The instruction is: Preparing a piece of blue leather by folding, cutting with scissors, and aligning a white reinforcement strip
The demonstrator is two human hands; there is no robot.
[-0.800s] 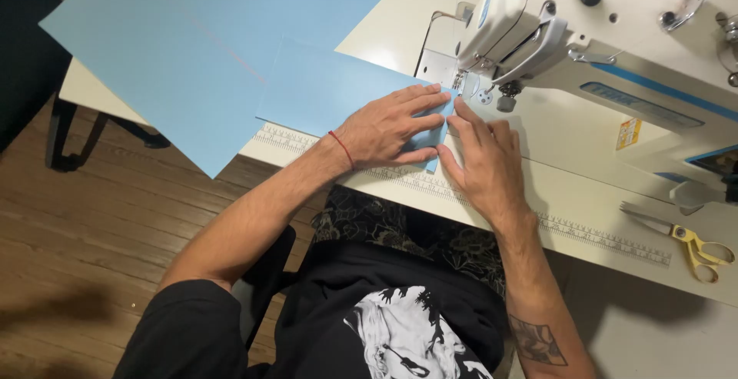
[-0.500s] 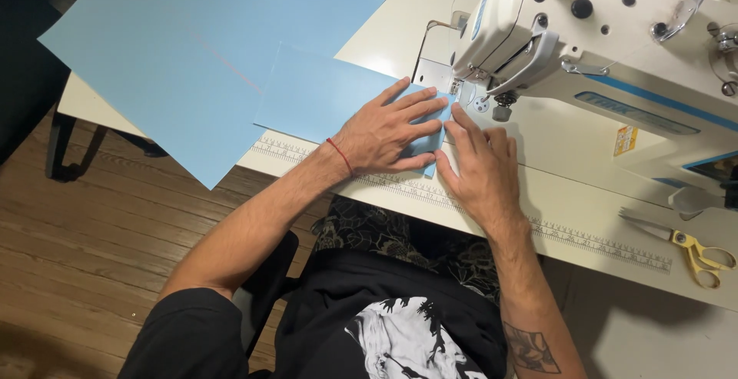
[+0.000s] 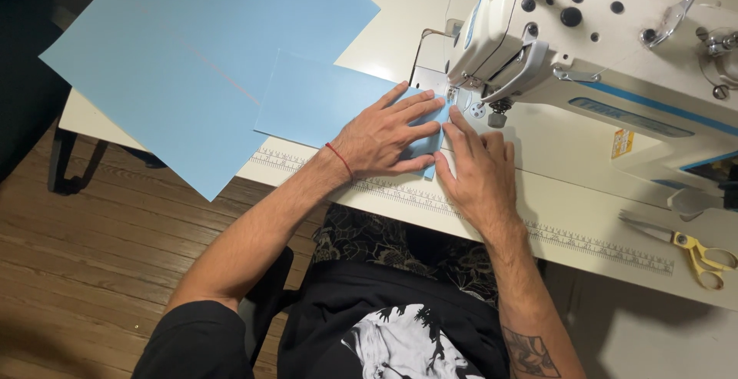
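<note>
Left hand [image 3: 388, 137]: flat, fingers spread, palm down on small light-blue sheet [image 3: 330, 106]; pressing, not gripping. Red thread band at wrist. Right hand [image 3: 478, 171]: flat too, fingers together, fingertips on the sheet's right edge just before the presser foot [image 3: 460, 96]; nothing grasped.

Sheet position: on the table [image 3: 538, 187], right end under both hands at the needle area of the white sewing machine [image 3: 600, 48].

Judgement on technique: even downward pressure, edge kept parallel to the foot, fingertips clear of the needle, slow steady feed.

Materials: sheet smooth, matte, stiff-looking, crisp straight edges; paper or thin card, cannot tell which. Larger sheets [image 3: 192, 64] same blue, overlapping, overhanging table's left edge. Machine body glossy, black knobs. Printed ruler strip [image 3: 584, 244] along table front. Yellow-handled scissors [image 3: 688, 247] at right, well apart. Wood plank floor [image 3: 92, 271] below.
</note>
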